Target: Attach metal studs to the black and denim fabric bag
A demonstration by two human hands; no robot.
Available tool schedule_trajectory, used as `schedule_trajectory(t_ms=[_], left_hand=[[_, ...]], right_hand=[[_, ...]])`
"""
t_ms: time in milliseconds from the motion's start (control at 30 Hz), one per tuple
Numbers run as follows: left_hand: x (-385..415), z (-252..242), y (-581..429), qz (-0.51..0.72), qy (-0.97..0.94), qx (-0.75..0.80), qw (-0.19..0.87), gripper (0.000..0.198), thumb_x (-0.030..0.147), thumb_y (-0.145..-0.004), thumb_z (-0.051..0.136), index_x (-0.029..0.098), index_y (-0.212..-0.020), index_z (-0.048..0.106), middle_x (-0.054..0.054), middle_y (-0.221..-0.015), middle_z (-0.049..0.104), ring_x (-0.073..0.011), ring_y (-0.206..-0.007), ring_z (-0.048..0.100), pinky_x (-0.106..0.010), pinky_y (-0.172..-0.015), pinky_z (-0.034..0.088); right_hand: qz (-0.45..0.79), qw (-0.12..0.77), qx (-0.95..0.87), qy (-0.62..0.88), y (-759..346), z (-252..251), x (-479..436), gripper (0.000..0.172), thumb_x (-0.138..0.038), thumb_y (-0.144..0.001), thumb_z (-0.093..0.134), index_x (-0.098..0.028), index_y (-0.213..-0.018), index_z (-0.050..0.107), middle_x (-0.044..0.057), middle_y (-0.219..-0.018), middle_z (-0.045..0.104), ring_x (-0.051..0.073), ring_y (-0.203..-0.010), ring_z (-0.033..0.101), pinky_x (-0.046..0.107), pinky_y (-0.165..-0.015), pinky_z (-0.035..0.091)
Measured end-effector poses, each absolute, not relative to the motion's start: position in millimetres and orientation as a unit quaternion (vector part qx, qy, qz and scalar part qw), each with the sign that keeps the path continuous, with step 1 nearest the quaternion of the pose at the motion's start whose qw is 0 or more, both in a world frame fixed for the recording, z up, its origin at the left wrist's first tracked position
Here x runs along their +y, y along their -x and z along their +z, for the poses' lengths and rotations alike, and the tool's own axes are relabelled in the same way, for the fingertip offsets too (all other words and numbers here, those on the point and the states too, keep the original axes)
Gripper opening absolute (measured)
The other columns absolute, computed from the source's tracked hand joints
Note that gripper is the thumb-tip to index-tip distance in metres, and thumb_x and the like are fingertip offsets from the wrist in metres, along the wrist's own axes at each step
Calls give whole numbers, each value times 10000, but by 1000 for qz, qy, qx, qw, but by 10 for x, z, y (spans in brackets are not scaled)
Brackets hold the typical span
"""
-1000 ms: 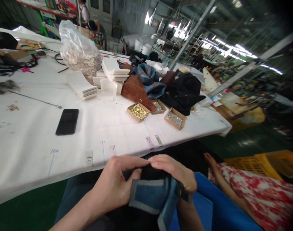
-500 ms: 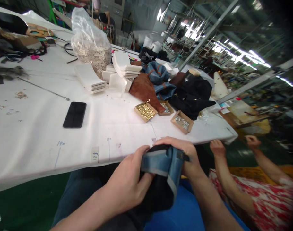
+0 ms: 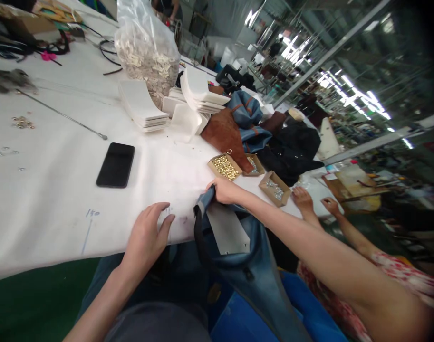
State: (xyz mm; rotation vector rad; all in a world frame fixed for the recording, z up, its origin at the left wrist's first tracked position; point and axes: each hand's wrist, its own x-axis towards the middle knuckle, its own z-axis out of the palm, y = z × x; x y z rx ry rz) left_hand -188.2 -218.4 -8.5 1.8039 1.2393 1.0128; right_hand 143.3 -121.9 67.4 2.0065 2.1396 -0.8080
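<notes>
Gripping: right hand [image 3: 224,191], fingers closed on an edge of blue bag [image 3: 260,267]. Bag: five o'clock, partly over the tabletop [image 3: 159,178]. Left hand [image 3: 145,232]: eight o'clock, empty, fingers parted; best used steadying the bag's opposite edge. Gold-coloured fittings [image 3: 225,166]: twelve o'clock.

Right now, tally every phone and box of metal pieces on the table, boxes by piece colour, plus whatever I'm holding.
Phone: 1
Box of gold pieces: 1
Boxes of silver pieces: 2
Blue item in right hand: 1
Total: 5
</notes>
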Motion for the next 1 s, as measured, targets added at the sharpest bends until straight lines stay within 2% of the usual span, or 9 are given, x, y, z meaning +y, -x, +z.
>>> schedule_trajectory(t_ms=[133,267,367,600,833,1000], left_hand=[[-2092,-200,2044,400,-665,495,391,232,394,-1162,703,272,-1358,728,-65,-1310,804,-289,-1100,768,-459,-1020,630],[-2042,-209,2107,405,-664,478,408,236,381,-1169,704,280,-1382,727,-46,-1318,791,-255,-1102,758,-413,-1016,613],[-2026,-182,2139,416,-651,478,417,222,375,-1173,705,284,-1373,736,-32,-1295,791,-232,-1086,762,-382,-1000,608],[-2000,-179,2116,405,-654,484,416,204,382,-1170,719,288,-1348,750,-27,-1252,797,-232,-1052,758,-373,-950,601],[-2043,-210,2068,435,-691,449,364,155,277,-1179,698,248,-1330,711,-56,-1238,769,-243,-1074,736,-394,-993,595],[-2048,-154,2149,439,-663,455,401,121,281,-1169,714,255,-1286,728,-37,-1198,788,-226,-1037,751,-382,-956,601]], right_hand=[[-253,37,696,-672,-1485,576,-1175,348,15,-743,782,-189,-982,931,94,-1084,909,309,-1088,839,326,-1025,612],[-292,28,682,-670,-1535,541,-1136,423,42,-765,667,-195,-993,933,70,-1093,909,280,-1079,836,332,-1044,611],[-317,5,697,-643,-1595,534,-1131,398,10,-811,639,-195,-991,930,64,-1096,907,263,-1096,834,336,-1048,598],[-347,-6,679,-647,-1709,504,-1107,255,-178,-870,689,-204,-985,915,33,-984,894,250,-976,831,313,-910,594],[-379,-36,681,-625,-1743,564,-1129,274,-295,-809,698,-181,-958,898,56,-973,892,262,-951,819,341,-902,592],[-391,-57,649,-650,-1788,524,-1180,277,-364,-751,737,-169,-901,864,72,-935,876,264,-889,789,349,-842,590]])
